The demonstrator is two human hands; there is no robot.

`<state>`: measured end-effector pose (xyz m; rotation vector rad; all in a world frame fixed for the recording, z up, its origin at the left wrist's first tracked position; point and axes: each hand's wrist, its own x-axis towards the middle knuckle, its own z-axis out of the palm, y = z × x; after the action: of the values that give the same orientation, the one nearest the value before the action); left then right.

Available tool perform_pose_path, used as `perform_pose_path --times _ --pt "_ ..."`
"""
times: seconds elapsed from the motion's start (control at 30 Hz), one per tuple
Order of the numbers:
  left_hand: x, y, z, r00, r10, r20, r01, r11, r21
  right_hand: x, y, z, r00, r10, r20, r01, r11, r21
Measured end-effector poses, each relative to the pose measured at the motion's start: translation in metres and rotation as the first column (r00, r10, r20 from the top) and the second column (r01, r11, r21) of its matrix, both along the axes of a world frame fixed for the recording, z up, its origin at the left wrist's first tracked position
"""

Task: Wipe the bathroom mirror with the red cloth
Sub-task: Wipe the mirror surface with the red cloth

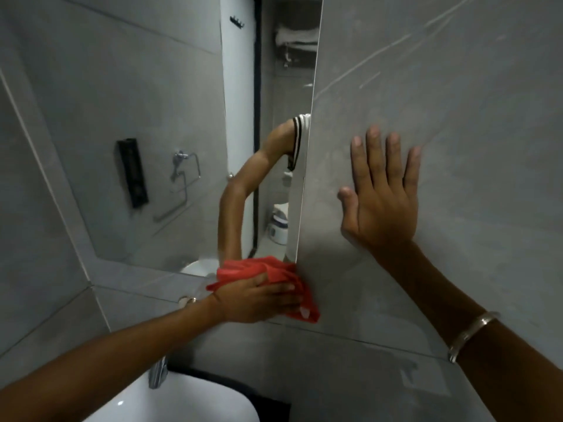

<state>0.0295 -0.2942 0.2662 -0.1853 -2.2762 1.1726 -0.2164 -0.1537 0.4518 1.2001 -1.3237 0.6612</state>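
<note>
Left hand (pixel 259 300) grips the red cloth (pixel 268 271), fingers curled over the bunched fabric, pressing it at the mirror's (pixel 182 132) lower right corner, where glass meets the grey wall (pixel 457 86). Part of the cloth hangs below the hand, against the tile under the mirror's bottom edge.

Right hand (pixel 384 202) is flat and empty, fingers spread, palm against the wall just right of the mirror's edge. A bangle (pixel 469 336) sits on the right forearm.

Mirror reflects a bent arm with a striped sleeve cuff, a chrome holder (pixel 185 175) and a black wall fixture (pixel 133 173).

Below: white sink (pixel 182 400) at bottom left, chrome tap (pixel 158 373) at its rear rim, under the left forearm. Some motion blur throughout.
</note>
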Motion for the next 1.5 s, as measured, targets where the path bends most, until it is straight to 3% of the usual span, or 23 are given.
perform_pose_path --times 0.1,0.2,0.3,0.5,0.57,0.67,0.77,0.87,0.97,1.27,1.5 --pt "0.004 0.0 0.011 1.0 -0.013 0.028 0.011 0.998 0.068 0.002 0.006 -0.002 1.0 0.01 0.024 -0.011 0.997 0.074" --pt "0.006 -0.005 0.054 0.999 0.033 0.003 -0.033 0.999 0.011 0.006 0.012 0.002 0.995 0.053 0.081 -0.065 0.987 0.146" --pt "0.001 -0.012 0.137 0.997 0.042 -0.065 -0.042 0.999 -0.005 0.012 0.007 0.03 0.986 0.124 0.111 -0.138 0.982 0.13" --pt "-0.007 -0.001 0.336 0.945 0.138 -0.295 -0.137 0.99 0.023 0.04 -0.011 0.122 0.923 0.348 0.165 -0.337 0.937 -0.09" --pt "-0.017 0.006 0.397 0.893 0.184 -0.411 -0.157 0.983 0.099 0.05 -0.016 0.14 0.898 0.372 0.235 -0.35 0.927 -0.133" --pt "-0.028 0.017 0.461 0.803 0.24 -0.546 -0.137 0.965 0.223 0.059 -0.025 0.149 0.919 0.282 0.275 -0.253 0.958 -0.136" --pt "-0.033 0.014 0.475 0.776 0.239 -0.584 -0.089 0.958 0.274 0.057 -0.034 0.148 0.967 0.112 0.228 -0.099 0.993 -0.066" --pt "-0.032 0.012 0.473 0.762 0.238 -0.602 -0.049 0.949 0.313 0.054 -0.037 0.14 0.989 0.049 0.14 -0.049 0.999 -0.009" --pt "-0.027 0.007 0.475 0.711 0.275 -0.647 -0.039 0.934 0.354 0.053 -0.038 0.133 0.996 0.054 0.07 -0.055 0.998 0.015" --pt "0.046 -0.037 0.471 0.541 0.39 -0.745 0.058 0.867 0.496 0.051 -0.039 0.129 0.998 0.03 0.058 -0.031 1.0 0.006" --pt "0.132 -0.088 0.47 0.449 0.37 -0.813 0.191 0.849 0.492 0.052 -0.042 0.126 0.998 0.015 0.056 -0.013 0.999 -0.033"
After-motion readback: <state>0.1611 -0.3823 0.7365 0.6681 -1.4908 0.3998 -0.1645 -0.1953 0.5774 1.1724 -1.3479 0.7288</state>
